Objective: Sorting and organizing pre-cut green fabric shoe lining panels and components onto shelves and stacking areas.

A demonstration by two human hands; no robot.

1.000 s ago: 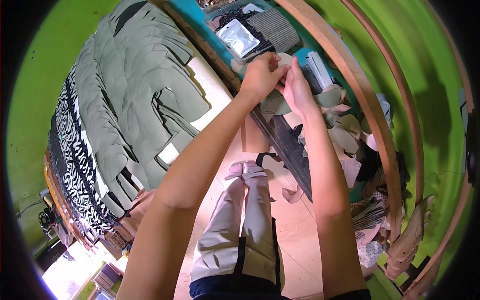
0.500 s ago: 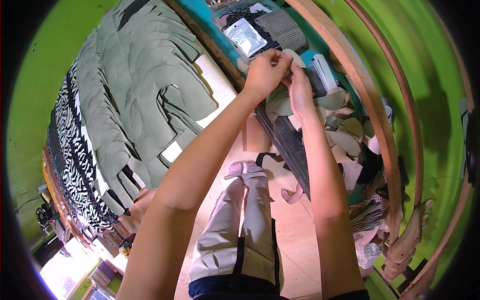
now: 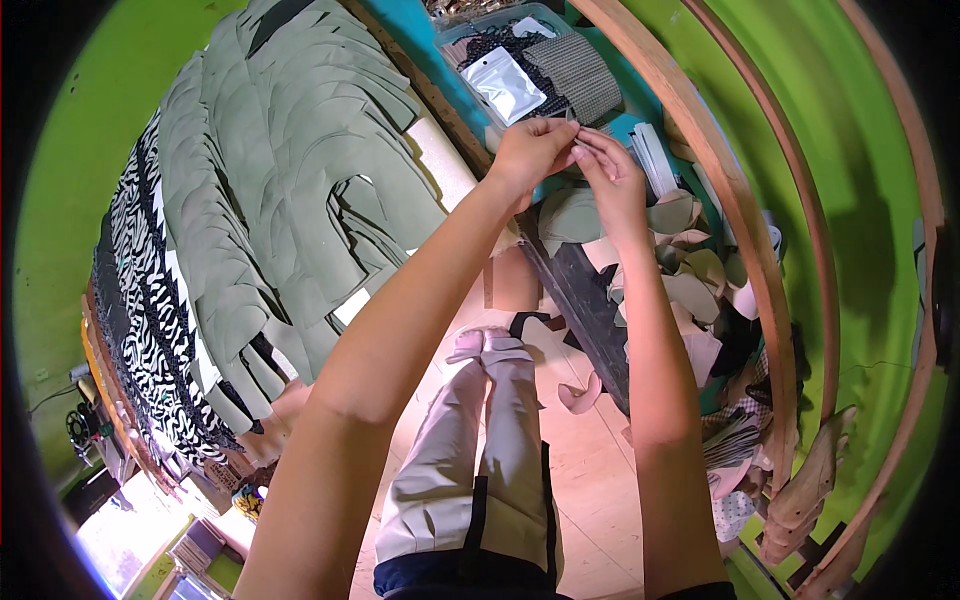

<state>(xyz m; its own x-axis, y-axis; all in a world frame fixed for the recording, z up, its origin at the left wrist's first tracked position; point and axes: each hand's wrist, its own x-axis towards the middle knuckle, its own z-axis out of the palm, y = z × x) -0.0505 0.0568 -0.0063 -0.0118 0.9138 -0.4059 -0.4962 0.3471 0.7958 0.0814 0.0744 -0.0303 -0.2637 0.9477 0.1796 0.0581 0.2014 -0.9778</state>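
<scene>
Left hand [image 3: 533, 152] and right hand [image 3: 618, 185] meet at the fingertips near one o'clock, probably for precision; whether they pinch anything, I cannot tell. Beyond, toward twelve, the plastic tub [image 3: 488, 110] seems kept handy.

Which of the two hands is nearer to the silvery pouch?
The left hand: it appears just below the silvery pouch in the picture, while the right hand is lower and farther right.
</scene>
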